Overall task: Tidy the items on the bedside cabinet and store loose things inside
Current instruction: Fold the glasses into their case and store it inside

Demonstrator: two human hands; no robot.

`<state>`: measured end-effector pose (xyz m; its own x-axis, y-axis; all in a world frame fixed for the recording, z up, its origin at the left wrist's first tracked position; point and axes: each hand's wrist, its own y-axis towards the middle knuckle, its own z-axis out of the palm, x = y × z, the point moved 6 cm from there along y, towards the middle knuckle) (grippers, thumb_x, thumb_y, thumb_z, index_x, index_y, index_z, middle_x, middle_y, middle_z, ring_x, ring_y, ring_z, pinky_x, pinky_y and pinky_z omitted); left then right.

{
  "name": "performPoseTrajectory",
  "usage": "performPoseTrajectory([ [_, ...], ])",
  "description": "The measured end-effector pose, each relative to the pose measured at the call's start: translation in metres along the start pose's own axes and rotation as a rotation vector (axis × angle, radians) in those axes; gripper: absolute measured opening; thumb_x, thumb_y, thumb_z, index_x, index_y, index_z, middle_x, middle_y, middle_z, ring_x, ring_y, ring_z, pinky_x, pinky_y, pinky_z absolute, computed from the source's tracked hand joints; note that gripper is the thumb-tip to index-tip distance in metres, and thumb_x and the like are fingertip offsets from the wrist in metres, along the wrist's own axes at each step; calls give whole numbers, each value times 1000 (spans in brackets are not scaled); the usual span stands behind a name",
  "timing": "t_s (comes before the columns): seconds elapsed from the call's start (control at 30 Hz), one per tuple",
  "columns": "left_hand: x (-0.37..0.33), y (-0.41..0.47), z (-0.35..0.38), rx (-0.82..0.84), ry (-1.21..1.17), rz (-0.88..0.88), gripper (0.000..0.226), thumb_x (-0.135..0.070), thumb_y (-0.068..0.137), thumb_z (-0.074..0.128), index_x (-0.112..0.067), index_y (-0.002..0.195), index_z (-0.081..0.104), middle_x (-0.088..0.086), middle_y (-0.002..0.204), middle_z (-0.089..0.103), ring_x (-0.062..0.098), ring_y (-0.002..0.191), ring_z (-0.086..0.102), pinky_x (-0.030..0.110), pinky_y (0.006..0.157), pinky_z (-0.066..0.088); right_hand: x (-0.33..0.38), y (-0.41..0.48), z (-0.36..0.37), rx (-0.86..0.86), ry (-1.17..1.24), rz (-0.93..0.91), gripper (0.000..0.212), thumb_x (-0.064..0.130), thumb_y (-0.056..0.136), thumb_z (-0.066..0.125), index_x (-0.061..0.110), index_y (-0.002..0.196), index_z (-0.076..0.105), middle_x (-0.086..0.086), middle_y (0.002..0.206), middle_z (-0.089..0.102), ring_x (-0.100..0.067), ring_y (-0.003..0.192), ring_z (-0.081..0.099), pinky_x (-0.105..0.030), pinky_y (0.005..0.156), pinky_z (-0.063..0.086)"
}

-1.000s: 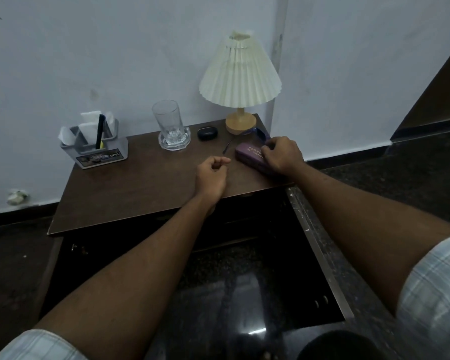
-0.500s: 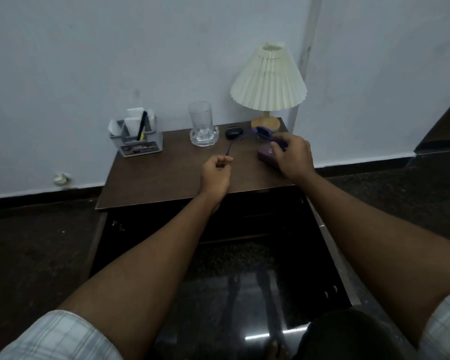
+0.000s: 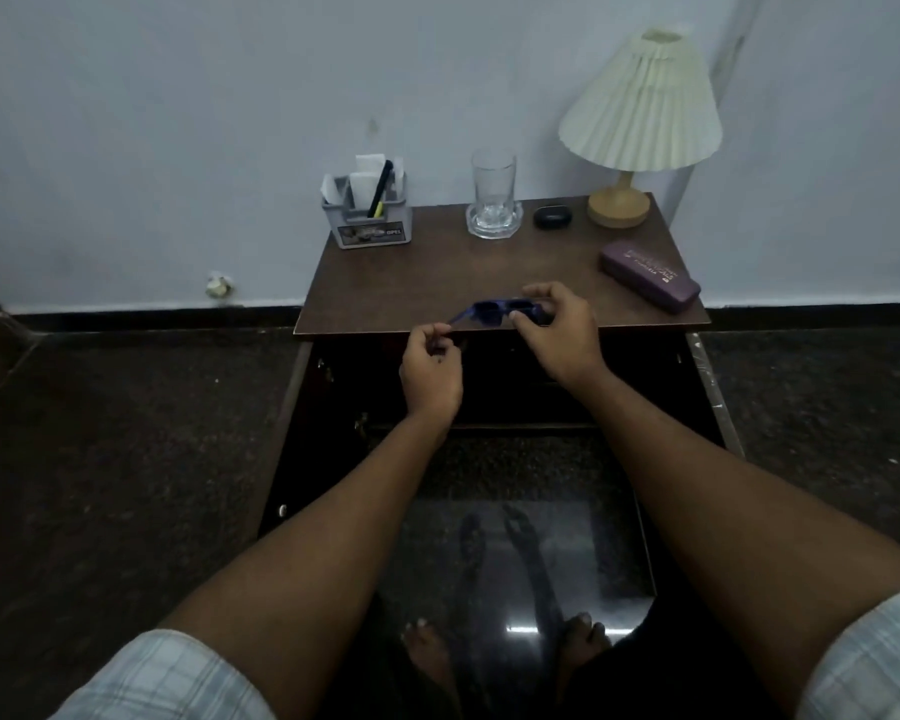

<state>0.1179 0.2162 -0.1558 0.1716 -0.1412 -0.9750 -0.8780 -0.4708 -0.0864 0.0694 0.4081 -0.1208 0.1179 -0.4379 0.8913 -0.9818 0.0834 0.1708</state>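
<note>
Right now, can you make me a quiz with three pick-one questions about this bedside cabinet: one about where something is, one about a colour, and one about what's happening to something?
1. Where is the purple hard glasses case?
A. On the brown wooden cabinet top, near its front right corner
B. On the floor
C. In a hand

2. What colour is the pleated lampshade?
A. Red
B. Cream
C. Black

3. What is happening to the blue-framed glasses?
A. They lie alone on the top
B. They sit inside the case
C. Both hands hold them

Answers: 1 A, the case lies shut by that corner; 2 B, the shade is pale cream; 3 C, the left hand pinches one arm and the right hand grips the frame.
</note>
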Motion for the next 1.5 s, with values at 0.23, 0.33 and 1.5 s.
performPoseTrajectory([
  [0.23, -10, 12, 4, -38, -246, 60, 38, 3, 85, 63, -11, 120, 56, 2, 95, 72, 1, 71, 65, 15, 72, 52, -18, 8, 14, -27, 375, 129, 29, 10, 86, 74, 5, 114, 67, -14, 102, 74, -23, 94, 73, -34, 88, 58],
  [0.33, -12, 26, 2, -15, -219, 119, 36, 0, 86, 63, -15, 119, 57, 6, 93, 73, 11, 78, 67, 27, 80, 56, -29, 9, 15, -48, 510, 191, 28, 5, 88, 70, 1, 116, 66, -20, 107, 71, -23, 89, 73, -31, 82, 60],
  [1.5, -30, 41, 21, 113, 158, 406, 15, -12, 84, 74, -10, 98, 75, -1, 85, 75, 1, 70, 67, 15, 67, 53, -5, 22, 17, 184, 799, 332, 22, 23, 96, 61, 4, 103, 70, -16, 98, 71, -19, 69, 67, -25, 67, 56],
])
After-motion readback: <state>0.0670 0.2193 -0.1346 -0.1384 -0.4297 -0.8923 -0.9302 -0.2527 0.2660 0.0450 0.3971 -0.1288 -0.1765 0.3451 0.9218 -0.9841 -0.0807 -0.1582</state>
